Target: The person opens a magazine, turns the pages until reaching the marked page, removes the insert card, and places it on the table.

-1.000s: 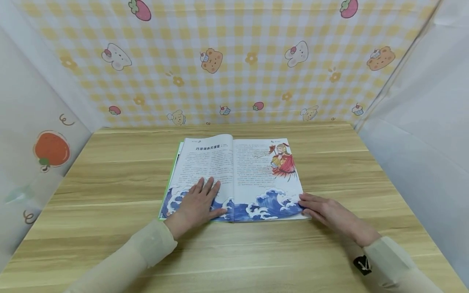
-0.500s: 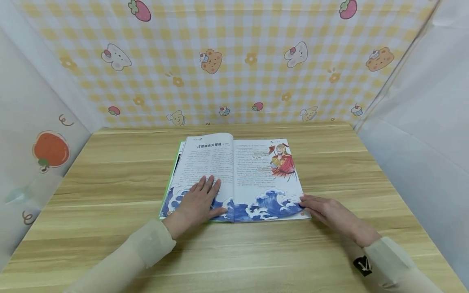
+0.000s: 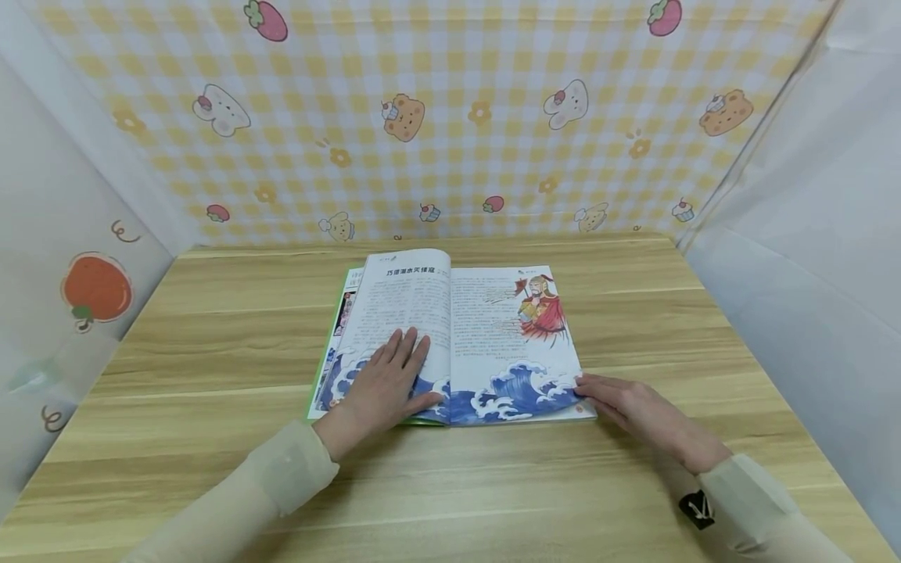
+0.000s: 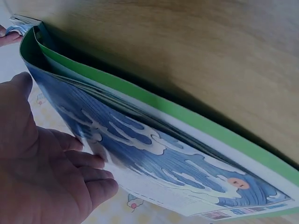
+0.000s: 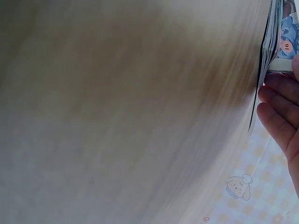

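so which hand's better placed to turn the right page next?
Right, most likely: the right hand is at the lower outer corner of the right page, which looks slightly lifted. The left hand rests on the left page.

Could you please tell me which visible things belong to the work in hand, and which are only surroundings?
In the work:
open book
left hand, resting on it
right hand, at its lower right corner

Only surroundings:
wooden table, underneath
yellow checked cloth, behind
white wall, right
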The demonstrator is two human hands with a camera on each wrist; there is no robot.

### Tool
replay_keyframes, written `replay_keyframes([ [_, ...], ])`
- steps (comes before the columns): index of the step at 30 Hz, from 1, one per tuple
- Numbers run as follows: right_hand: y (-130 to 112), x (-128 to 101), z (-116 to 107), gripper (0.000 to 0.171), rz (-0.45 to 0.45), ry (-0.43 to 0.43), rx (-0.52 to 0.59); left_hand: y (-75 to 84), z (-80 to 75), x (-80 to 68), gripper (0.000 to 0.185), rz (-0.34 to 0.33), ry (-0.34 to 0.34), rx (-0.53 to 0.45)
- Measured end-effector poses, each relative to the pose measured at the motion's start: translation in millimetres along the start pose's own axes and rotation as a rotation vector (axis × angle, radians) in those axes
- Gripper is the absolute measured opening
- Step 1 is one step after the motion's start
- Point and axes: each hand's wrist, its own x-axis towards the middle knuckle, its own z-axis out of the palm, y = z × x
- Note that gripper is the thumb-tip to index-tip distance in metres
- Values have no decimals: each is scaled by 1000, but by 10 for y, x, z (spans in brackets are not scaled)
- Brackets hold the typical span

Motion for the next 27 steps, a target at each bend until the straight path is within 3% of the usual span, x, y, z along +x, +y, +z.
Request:
replay_keyframes([
  [4, -6, -5, -7, 33, 3, 0, -5, 25, -7, 12, 83, 10, 24, -2],
  [13, 2, -26, 0, 35, -23, 67, -15, 176, -27, 108, 82, 33, -3, 55],
  [21, 11, -33, 7, 33, -32, 146, -15, 564, 39, 226, 82, 170, -9, 106],
  [27, -7, -31, -1, 30, -1, 175, -20, 908, 106, 360, 78, 251, -85, 86],
])
